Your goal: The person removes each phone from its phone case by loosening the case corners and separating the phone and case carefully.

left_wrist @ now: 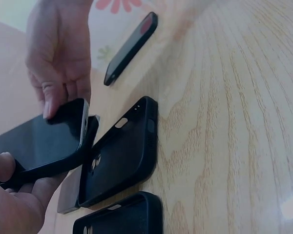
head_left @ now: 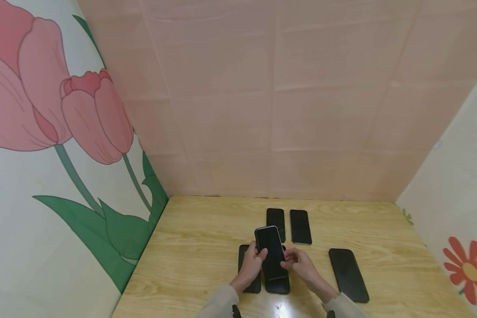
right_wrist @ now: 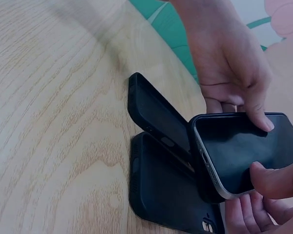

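Bringing phone and case together, or parting them, appeared to be the step in hand; from where I stood, the direction could not be told. The phone (head_left: pixel 271 251) was held between the two hands, raised above the worktop (head_left: pixel 198 238), with a black case (right_wrist: pixel 203 181) beneath it. The left hand (head_left: pixel 251 265) gripped the left side, its thumb on the glass and its fingers curled behind; the right hand (head_left: pixel 300 263) pinched the opposite side toward the near end, thumb above and fingers below. Neither of the hands was spread wide. The next move seemed to call for a steady left grip while the right thumb and fingers worked the case's rim along the phone's edge.

The phone showed a dark, glossy, unlit screen with rounded corners and a silver edge; at the end nearest the person, that edge stood visible above the rim. Below the left hand lay one empty case (head_left: pixel 253 286), hollow side up; a second empty case (head_left: pixel 277 287) lay beneath the held phone. Beyond the hands rested two dark slabs (head_left: pixel 300 227), side by side, and to the right of the right hand, well apart, a black slab (head_left: pixel 349 276).
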### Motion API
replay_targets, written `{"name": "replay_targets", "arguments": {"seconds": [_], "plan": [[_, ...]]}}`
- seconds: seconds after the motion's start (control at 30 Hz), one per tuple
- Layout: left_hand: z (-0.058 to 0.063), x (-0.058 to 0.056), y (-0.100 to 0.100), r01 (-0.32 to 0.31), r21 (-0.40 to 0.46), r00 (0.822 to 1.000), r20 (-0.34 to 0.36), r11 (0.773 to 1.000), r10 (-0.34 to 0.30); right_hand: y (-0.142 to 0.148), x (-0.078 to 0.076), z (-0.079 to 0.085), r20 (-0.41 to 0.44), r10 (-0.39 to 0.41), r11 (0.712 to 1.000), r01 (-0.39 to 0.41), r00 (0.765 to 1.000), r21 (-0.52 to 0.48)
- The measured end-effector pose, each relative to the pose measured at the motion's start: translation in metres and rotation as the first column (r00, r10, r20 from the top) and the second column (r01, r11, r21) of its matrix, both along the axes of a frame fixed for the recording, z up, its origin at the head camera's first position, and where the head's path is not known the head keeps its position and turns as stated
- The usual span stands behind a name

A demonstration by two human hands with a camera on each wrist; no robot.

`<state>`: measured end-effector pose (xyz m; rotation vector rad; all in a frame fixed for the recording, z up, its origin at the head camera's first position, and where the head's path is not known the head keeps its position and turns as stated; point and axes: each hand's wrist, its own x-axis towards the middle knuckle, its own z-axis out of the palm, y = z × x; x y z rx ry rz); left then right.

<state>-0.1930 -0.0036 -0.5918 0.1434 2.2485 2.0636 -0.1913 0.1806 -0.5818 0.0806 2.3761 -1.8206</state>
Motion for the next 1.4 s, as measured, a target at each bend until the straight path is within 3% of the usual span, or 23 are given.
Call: {"name": "replay_targets", "arguments": {"seconds": [0.2, 0.5, 1.17, 1.4], "plan": [[0.002, 0.002, -0.001, -0.02, 0.007, 1.0, -0.001, 1.0, 0.02, 0.0, 0.0, 0.0, 0.009, 0.036, 0.999, -0.036, 0.999, -0.016], [0.001, 0.001, -0.001, 0.02, 0.032, 1.0, 0.008, 0.999, -0.021, 0.004, 0.003, -0.002, -0.056, 0.102, 0.992, -0.106, 0.993, -0.062], [-0.006, -0.003, 0.001, 0.026, 0.059, 1.0, 0.012, 0.998, -0.027, 0.004, 0.007, -0.004, -0.058, 0.081, 0.996, -0.084, 0.995, -0.043], [-0.005, -0.002, 0.0, -0.002, 0.048, 1.0, 0.005, 0.999, 0.002, 0.013, 0.006, -0.007, -0.072, 0.204, 0.969, -0.212, 0.976, -0.126]]}}
